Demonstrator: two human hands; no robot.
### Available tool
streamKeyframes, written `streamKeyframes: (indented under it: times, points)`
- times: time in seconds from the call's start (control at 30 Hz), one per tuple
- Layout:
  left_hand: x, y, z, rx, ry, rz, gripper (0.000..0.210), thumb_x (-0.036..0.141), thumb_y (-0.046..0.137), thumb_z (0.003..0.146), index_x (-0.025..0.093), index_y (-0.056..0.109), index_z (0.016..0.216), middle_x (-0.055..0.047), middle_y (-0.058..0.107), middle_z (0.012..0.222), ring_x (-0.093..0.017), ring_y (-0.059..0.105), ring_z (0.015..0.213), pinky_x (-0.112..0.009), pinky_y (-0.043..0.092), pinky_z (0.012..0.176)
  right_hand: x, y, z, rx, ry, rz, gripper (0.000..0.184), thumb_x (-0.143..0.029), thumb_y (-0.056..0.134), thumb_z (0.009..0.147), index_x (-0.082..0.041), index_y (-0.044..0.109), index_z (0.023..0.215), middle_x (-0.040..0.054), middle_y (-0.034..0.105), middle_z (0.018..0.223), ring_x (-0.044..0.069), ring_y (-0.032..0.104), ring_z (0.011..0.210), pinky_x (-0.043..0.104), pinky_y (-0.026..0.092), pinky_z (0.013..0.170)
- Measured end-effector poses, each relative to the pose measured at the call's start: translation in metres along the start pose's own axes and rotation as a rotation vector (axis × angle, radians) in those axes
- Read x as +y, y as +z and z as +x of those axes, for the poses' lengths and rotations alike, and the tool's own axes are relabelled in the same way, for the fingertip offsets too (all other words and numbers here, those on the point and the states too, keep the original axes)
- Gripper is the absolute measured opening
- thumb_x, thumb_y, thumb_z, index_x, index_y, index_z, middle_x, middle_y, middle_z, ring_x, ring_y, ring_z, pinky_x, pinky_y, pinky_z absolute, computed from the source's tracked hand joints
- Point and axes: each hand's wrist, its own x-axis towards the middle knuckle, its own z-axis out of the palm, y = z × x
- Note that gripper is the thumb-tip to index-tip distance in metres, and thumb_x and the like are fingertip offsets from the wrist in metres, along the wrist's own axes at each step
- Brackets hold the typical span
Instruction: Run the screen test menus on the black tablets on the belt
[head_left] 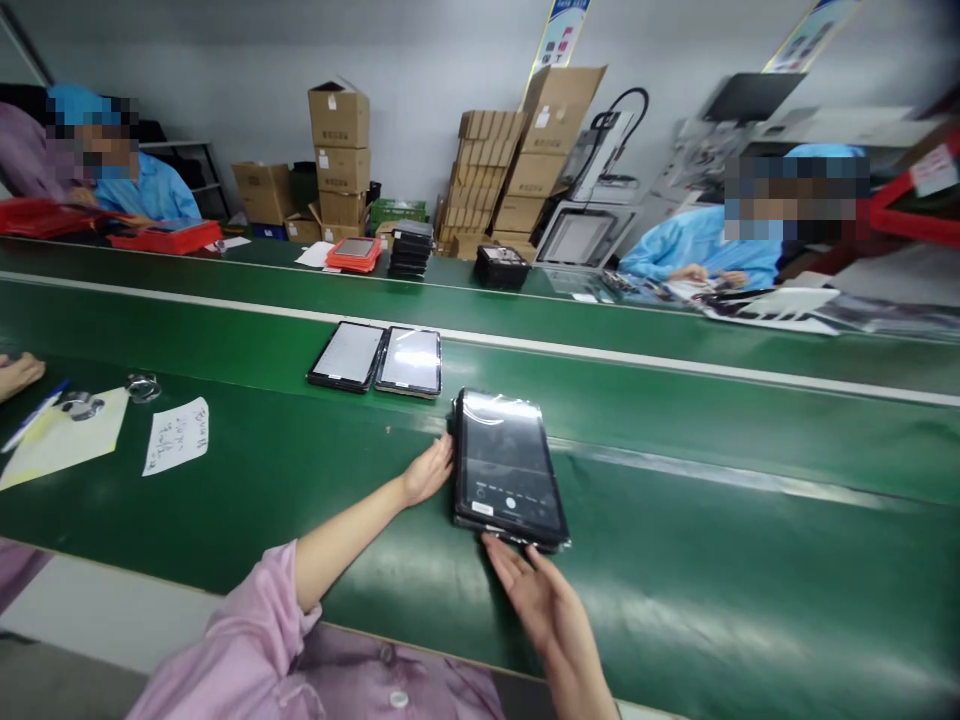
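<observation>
A stack of black tablets (pixel 510 465) lies on the green work surface in front of me. The top screen is lit with what looks like a camera display, and clear film sticks out at the edges. Against the stack's left side rests my left hand (pixel 430 470), its fingers stretched out flat. My right hand (pixel 541 605) is at the near edge, palm turned up and fingers apart, the tips touching or just under the lowest tablet; exactly which is hidden. Farther back, two more tablets with pale screens, the left one (pixel 349 354) and the right one (pixel 409 360), lie side by side.
Left of me are a handwritten note (pixel 177 436), a yellow-edged sheet (pixel 71 440), a pen, tape rolls and another person's hand (pixel 21 374). Across the belt (pixel 712 430), co-workers in blue sit. Red trays, a black stack (pixel 410 250) and cardboard boxes (pixel 341 150) stand there.
</observation>
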Motion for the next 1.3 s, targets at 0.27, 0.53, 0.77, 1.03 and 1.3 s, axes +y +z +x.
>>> streamKeyframes:
  times: [0.27,0.53,0.77,1.03,1.3]
  points:
    - [0.016,-0.057,0.041,0.538,0.194,-0.001,0.059,0.037,0.017,0.103,0.035,-0.001,0.159,-0.001,-0.004,0.171,-0.010,0.009,0.155,-0.037,0.028,0.121,-0.081,0.028,0.115,0.072,-0.103,-0.020,0.022,-0.022,0.072,0.074,-0.019,0.057,0.089,0.0143,0.070,0.101,0.028,0.072,0.102,0.048,0.056,0.102]
    - [0.070,-0.126,0.034,0.709,0.321,-0.340,0.051,0.052,0.015,0.099,0.026,0.052,0.123,-0.008,0.046,0.145,-0.015,0.036,0.142,-0.038,0.038,0.112,-0.051,0.102,0.177,-0.054,-0.207,-0.023,0.034,-0.022,0.073,0.072,-0.022,0.055,0.101,0.0065,0.073,0.098,0.020,0.071,0.104,0.044,0.053,0.101]
    - [0.086,-0.140,0.042,0.584,0.360,-0.750,0.053,0.059,0.022,0.096,0.021,0.055,0.082,-0.008,0.055,0.094,-0.020,0.059,0.093,-0.036,0.053,0.084,-0.013,0.165,0.194,-0.172,0.110,0.260,0.026,-0.029,0.060,0.083,-0.022,0.051,0.106,0.0117,0.060,0.128,0.024,0.064,0.120,0.048,0.057,0.095]
    - [0.079,-0.152,0.042,0.379,0.298,-0.944,0.046,0.056,0.038,0.096,0.018,0.053,0.077,-0.008,0.054,0.090,-0.022,0.062,0.088,-0.041,0.054,0.082,-0.018,0.160,0.213,-0.273,0.048,0.470,0.030,-0.043,0.060,0.088,-0.023,0.049,0.107,0.0096,0.062,0.118,0.018,0.067,0.102,0.034,0.061,0.074]
    - [0.083,-0.149,0.037,0.265,0.272,-0.912,0.018,0.032,0.056,0.084,0.017,0.051,0.074,-0.013,0.059,0.103,-0.024,0.065,0.105,-0.041,0.050,0.091,-0.020,0.160,0.214,-0.377,0.018,0.463,0.020,-0.032,0.060,0.089,-0.021,0.045,0.082,-0.0057,0.050,0.071,0.008,0.053,0.061,0.023,0.051,0.060]
